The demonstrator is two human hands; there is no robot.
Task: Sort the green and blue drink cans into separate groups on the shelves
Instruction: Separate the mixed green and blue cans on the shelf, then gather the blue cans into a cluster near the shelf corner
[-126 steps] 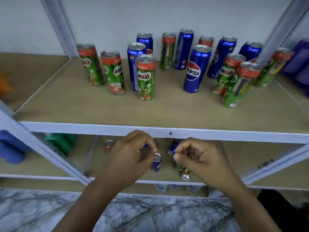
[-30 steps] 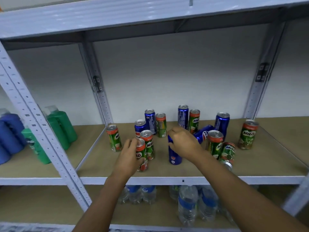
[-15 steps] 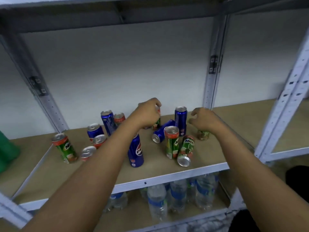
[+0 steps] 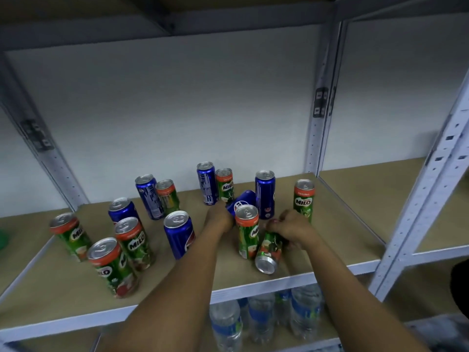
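Observation:
Green Milo cans and blue Pepsi cans stand mixed on the wooden shelf (image 4: 337,224). My left hand (image 4: 218,217) is closed around a blue can lying on its side (image 4: 242,201) in the middle. My right hand (image 4: 291,228) grips a tipped green can (image 4: 268,251) whose base points toward me near the front edge. An upright green can (image 4: 247,231) stands between my hands. Other green cans stand at the left (image 4: 113,266) and far right (image 4: 303,199). An upright blue can (image 4: 179,233) is left of my left forearm.
Grey metal uprights (image 4: 416,207) frame the shelf bay, and another shelf board sits overhead. Water bottles (image 4: 261,317) with blue labels stand on the shelf below. A further shelf bay extends to the right. A green object shows at the far left edge.
Both hands dropped lower: my left hand moved from the back cans onto the lying blue can, and my right hand came down onto the tipped green can. The view moved closer.

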